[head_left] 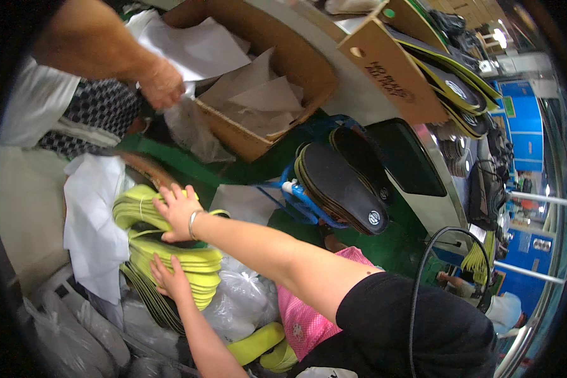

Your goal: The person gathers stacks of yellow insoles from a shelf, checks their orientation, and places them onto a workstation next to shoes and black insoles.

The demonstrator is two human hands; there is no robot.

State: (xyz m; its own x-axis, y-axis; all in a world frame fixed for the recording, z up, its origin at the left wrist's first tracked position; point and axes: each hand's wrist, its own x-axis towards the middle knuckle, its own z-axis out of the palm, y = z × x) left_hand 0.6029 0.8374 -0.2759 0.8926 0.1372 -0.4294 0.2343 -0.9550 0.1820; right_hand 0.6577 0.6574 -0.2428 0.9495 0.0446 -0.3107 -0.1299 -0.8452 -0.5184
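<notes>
Stacked yellow-green and dark insoles (pixel 201 261) sit in bundles at the left, beside white paper (pixel 94 220). My right hand (pixel 181 213), a bracelet on its wrist, lies spread over the upper bundle (pixel 132 205); part of that bundle is hidden under it. Just below, my left hand (pixel 172 280) rests with fingers apart against the side of the lower stack. Both hands are open and touch the insoles without wrapping round them. Clear plastic bags (pixel 242 302) lie below the stack, near a loose yellow-green piece (pixel 258 346).
At upper left a co-worker's hand (pixel 162 85) is at a clear plastic bag (pixel 195 129), beside a cardboard box (pixel 309 69) of white sheets. Black insoles (pixel 340 186) stand by a blue frame (pixel 293 205). More insoles (pixel 450 85) lie behind a cardboard panel (pixel 390 72). Pink cloth (pixel 305 309) lies near my arm.
</notes>
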